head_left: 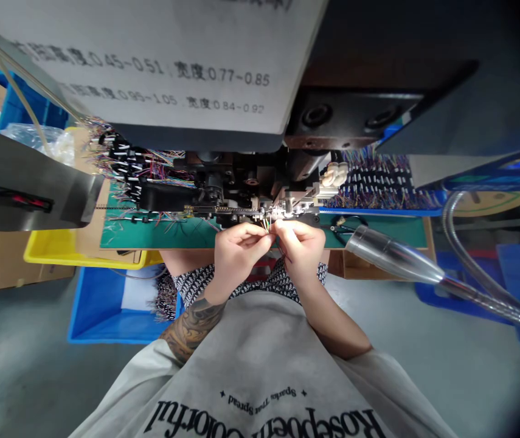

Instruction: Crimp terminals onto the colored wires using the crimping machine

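Thin coloured wires [266, 225] stick up between my two hands, right in front of the lit working head of a crimping machine [282, 210]. My left hand [240, 248] pinches these wires between thumb and forefinger. Close beside it, my right hand [301, 246] is closed in a pinch at the machine's front, its fingertips near the light. Whether it grips one of the same wires is too small to make out. A strip of terminals [227, 209] runs into the machine from the left.
A green mat [378, 228] covers the bench, with black-handled pliers [346, 226] on its right. Bundles of wire harnesses lie left [132, 161] and right [373, 179] behind. A metal lamp [391, 252] reaches in from the right. Yellow [86, 252] and blue bins [104, 328] stand left.
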A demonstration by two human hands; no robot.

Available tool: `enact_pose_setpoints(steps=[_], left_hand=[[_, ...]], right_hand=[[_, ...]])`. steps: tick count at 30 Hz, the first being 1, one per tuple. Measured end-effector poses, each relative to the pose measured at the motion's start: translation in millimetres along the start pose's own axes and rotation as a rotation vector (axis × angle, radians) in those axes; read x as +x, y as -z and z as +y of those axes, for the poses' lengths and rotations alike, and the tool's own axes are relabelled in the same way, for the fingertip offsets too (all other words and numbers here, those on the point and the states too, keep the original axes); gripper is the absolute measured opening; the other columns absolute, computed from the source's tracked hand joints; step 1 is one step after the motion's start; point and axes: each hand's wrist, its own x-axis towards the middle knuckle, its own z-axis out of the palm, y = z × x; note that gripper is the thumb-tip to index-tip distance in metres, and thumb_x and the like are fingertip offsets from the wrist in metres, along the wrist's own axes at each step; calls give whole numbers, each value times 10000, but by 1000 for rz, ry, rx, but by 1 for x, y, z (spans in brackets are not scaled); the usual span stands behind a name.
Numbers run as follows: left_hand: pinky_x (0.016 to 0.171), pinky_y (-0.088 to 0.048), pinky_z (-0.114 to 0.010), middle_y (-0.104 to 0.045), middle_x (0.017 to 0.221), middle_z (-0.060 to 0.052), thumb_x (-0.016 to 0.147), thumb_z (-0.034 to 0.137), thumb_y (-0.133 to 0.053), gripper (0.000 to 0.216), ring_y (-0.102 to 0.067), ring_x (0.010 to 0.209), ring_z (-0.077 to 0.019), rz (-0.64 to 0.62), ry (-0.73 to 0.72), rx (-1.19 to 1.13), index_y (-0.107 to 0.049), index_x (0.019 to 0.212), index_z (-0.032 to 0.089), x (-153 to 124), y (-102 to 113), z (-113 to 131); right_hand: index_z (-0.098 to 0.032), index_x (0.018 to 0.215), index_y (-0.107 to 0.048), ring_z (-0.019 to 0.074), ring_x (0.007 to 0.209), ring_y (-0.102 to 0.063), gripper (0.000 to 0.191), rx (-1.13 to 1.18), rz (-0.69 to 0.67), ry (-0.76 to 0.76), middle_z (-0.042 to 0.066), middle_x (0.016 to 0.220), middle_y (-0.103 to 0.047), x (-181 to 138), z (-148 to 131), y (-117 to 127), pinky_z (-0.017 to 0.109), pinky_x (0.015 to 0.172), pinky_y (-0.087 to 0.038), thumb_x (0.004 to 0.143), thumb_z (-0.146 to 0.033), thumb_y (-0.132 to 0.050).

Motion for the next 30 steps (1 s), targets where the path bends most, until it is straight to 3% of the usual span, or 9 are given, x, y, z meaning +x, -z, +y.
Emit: enact_pose_setpoints(steps=[6,18,26,30], left_hand=[[674,-626,-227,-785,777,-22,793,290,-833,131,-744,703,-143,13,-28,57,-755,776,187,0,2,4],[661,-645,-281,-805,777,-39,816,322,-824,156,-768,697,-187,5,20,81,-774,802,174,1,2,1],[656,-643,-268,-792,766,-30,788,316,-830,160,-762,695,-173,-5,5,55,-742,788,182,2,0,4],[654,-635,-263,-792,780,-33,799,321,-819,154,-765,716,-178,20,-6,92,-743,801,187,3,1,4]], right_hand=[[-180,669,-789,74,457,-387,260,30,0,-34,-41,472,-514,3,-5,-4,244,485,-362,864,-343,-735],[-197,750,-813,114,584,-528,175,-82,-62,8,-8,621,-656,0,1,0,255,553,-446,839,-340,-766],[-184,537,-633,82,484,-341,398,-64,-8,13,-47,470,-424,4,-6,-2,248,472,-317,880,-362,-728],[-188,580,-682,87,480,-334,363,-76,-8,-12,-50,462,-419,5,-7,-3,256,475,-333,869,-400,-741]])
